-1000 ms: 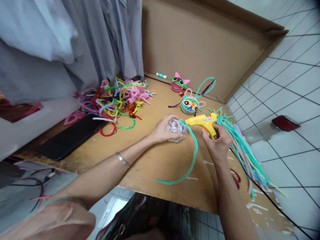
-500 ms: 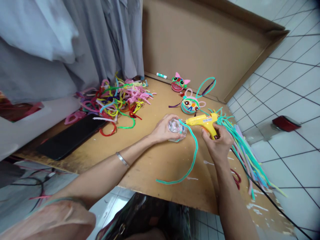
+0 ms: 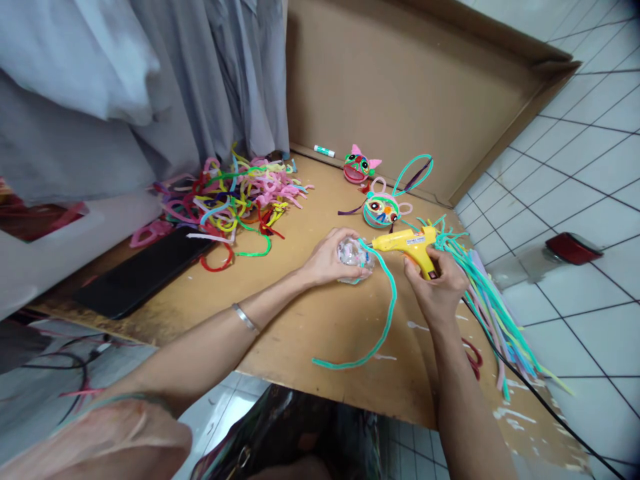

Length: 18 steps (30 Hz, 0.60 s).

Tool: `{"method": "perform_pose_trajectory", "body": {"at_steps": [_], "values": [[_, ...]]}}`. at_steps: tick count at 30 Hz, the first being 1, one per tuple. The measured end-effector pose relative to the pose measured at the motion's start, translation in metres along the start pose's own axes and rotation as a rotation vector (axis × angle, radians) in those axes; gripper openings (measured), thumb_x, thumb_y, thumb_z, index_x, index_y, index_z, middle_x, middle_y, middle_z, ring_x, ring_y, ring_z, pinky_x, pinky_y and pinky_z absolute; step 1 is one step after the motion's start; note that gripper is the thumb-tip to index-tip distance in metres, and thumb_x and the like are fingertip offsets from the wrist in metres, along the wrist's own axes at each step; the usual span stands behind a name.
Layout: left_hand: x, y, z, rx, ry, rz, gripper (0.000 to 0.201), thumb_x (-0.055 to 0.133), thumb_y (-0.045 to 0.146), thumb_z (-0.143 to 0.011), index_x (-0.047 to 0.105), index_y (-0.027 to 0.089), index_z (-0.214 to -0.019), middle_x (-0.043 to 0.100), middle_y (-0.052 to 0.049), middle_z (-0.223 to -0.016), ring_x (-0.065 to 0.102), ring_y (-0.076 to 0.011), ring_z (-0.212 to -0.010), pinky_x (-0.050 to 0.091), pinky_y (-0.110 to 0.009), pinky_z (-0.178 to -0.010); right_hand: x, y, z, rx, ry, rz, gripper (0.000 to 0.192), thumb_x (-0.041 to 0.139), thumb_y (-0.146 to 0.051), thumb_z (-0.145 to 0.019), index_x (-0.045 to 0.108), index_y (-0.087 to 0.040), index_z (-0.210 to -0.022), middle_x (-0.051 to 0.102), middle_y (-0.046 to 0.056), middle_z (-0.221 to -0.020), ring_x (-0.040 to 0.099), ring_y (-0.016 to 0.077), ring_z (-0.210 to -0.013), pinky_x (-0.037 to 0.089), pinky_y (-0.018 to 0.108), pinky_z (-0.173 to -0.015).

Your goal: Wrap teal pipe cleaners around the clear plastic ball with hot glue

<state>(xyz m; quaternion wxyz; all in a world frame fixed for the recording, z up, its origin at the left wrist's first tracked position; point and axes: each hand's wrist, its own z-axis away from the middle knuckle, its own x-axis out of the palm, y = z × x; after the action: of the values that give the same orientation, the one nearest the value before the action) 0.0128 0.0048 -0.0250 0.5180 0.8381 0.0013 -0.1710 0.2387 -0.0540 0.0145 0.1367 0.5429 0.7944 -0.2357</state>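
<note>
My left hand (image 3: pixel 326 259) cups a clear plastic ball (image 3: pixel 356 255) on the brown board (image 3: pixel 320 320). A long teal pipe cleaner (image 3: pixel 385 319) is stuck to the ball and trails toward the board's near edge. In my right hand (image 3: pixel 440 283) is a yellow glue gun (image 3: pixel 410 243), gripped by its handle, with the nozzle touching the ball. Its black cord (image 3: pixel 520 383) runs off to the right.
Two finished pipe-cleaner faces (image 3: pixel 381 209) (image 3: pixel 358 167) sit behind the ball. A heap of mixed pipe cleaners (image 3: pixel 235 200) lies at the left, a bundle of straight ones (image 3: pixel 487 300) at the right. A black phone (image 3: pixel 145 270), a glue stick (image 3: pixel 324 151) and a cardboard wall (image 3: pixel 400 87) border the board.
</note>
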Motion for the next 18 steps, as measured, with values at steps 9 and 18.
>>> {"method": "perform_pose_trajectory", "body": {"at_steps": [9,18], "values": [[-0.0011,0.0044,0.0005,-0.006,0.000,0.005,0.065,0.087,0.040,-0.053,0.060,0.021,-0.110,0.061,-0.004,-0.107,0.061,-0.0220,-0.097,0.050,-0.035,-0.087,-0.0010,-0.0018,-0.0001,0.011,0.001,-0.008,0.029,0.067,-0.045,-0.078,0.067,-0.018,-0.089,0.070,0.003,-0.074,0.056,0.0146,-0.054,0.049,0.030,-0.056],[-0.0005,0.0035,0.0008,-0.002,0.003,0.011,0.066,0.088,0.040,-0.053,0.060,0.022,-0.111,0.062,-0.004,-0.107,0.061,-0.0215,-0.095,0.050,-0.035,-0.086,-0.0015,-0.0004,-0.0004,0.020,-0.006,-0.013,0.029,0.068,-0.045,-0.077,0.066,-0.019,-0.089,0.070,0.003,-0.075,0.055,0.0142,-0.054,0.049,0.029,-0.055]]}}
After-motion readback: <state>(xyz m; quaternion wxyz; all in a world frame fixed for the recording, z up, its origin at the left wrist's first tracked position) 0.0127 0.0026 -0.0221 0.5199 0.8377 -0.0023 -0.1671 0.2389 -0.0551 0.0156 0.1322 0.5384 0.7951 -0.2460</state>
